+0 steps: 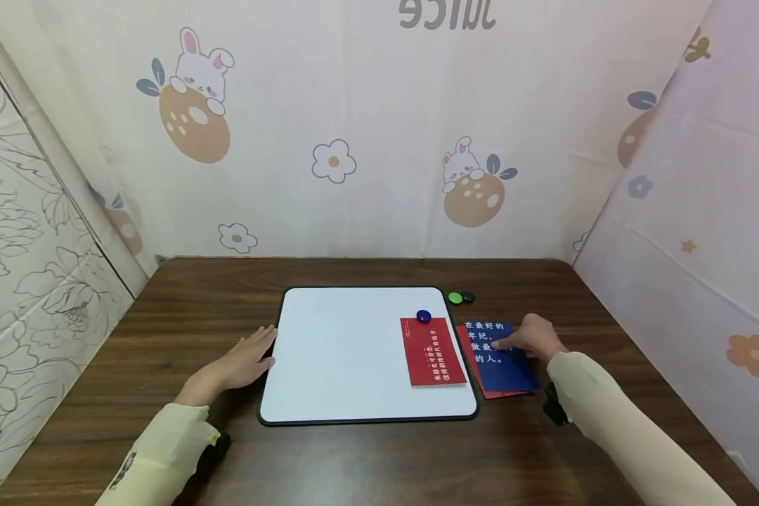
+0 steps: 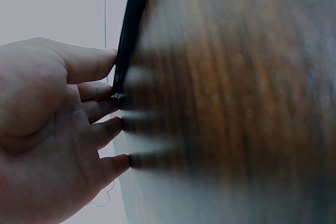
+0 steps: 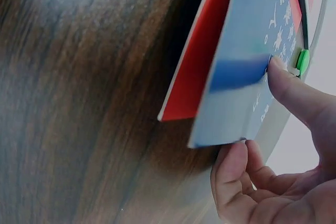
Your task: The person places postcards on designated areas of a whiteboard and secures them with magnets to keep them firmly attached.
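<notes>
A whiteboard (image 1: 341, 358) with a black frame lies on the table. Along its left edge, my left hand (image 1: 245, 360) rests with fingers spread, the fingertips right at the frame in the left wrist view. My right hand (image 1: 539, 339) pinches a blue card (image 1: 506, 376) with white Chinese writing, thumb on its face and curled fingers at its edge. Beneath that card, part of a red card (image 3: 197, 61) shows; the rest is hidden. On the board's right side lies another red card (image 1: 431, 351), with a dark blue magnet (image 1: 424, 316) at its top edge.
Beyond the board's upper right corner sit a green magnet (image 1: 455, 298) and a black magnet (image 1: 469, 297), side by side. The brown wooden table (image 1: 329, 464) backs onto a patterned curtain (image 1: 379, 211), with more patterned cloth at both sides.
</notes>
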Action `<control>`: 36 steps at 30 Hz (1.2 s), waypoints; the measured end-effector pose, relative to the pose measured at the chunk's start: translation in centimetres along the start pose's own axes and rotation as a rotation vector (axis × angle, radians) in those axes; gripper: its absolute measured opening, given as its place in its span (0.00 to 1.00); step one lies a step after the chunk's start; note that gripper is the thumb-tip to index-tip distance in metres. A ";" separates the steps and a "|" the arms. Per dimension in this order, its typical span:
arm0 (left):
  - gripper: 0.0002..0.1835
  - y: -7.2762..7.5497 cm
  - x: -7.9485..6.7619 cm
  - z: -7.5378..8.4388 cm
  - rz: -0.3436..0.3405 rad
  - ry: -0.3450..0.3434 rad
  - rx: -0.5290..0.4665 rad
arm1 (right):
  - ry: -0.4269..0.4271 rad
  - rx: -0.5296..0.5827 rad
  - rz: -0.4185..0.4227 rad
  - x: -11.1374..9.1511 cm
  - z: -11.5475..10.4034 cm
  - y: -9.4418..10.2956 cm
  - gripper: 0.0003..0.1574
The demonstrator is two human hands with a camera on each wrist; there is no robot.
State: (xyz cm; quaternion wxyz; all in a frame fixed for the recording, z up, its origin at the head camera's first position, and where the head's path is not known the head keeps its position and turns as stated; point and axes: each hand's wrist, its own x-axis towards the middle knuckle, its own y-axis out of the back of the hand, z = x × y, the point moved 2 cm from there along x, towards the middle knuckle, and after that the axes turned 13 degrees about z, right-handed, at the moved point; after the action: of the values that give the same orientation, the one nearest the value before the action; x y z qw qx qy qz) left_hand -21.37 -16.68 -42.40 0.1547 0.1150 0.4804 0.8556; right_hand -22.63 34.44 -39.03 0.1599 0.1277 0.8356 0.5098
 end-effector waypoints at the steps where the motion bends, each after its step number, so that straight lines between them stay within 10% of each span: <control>1: 0.31 0.0 0.0 0.0 0.001 0.001 0.000 | 0.002 -0.005 0.001 0.0 0.0 0.0 0.35; 14: 0.31 0.2 -0.1 0.2 0.003 0.000 0.002 | -0.072 0.149 -0.105 1.2 1.0 -0.2 0.42; 28: 0.31 0.2 -0.1 0.3 0.007 0.004 0.000 | -0.050 0.262 -0.181 1.5 1.6 0.5 0.18; 36: 0.31 0.2 -0.2 0.4 0.002 0.006 -0.004 | -0.169 0.472 -0.279 1.6 2.4 1.0 0.39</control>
State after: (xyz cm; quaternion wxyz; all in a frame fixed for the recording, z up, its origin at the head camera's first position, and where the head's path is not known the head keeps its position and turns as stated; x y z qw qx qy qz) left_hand -21.12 -16.54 -42.02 0.1528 0.1125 0.4789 0.8571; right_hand -23.09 37.38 -39.38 0.2634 0.0874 0.9244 0.2618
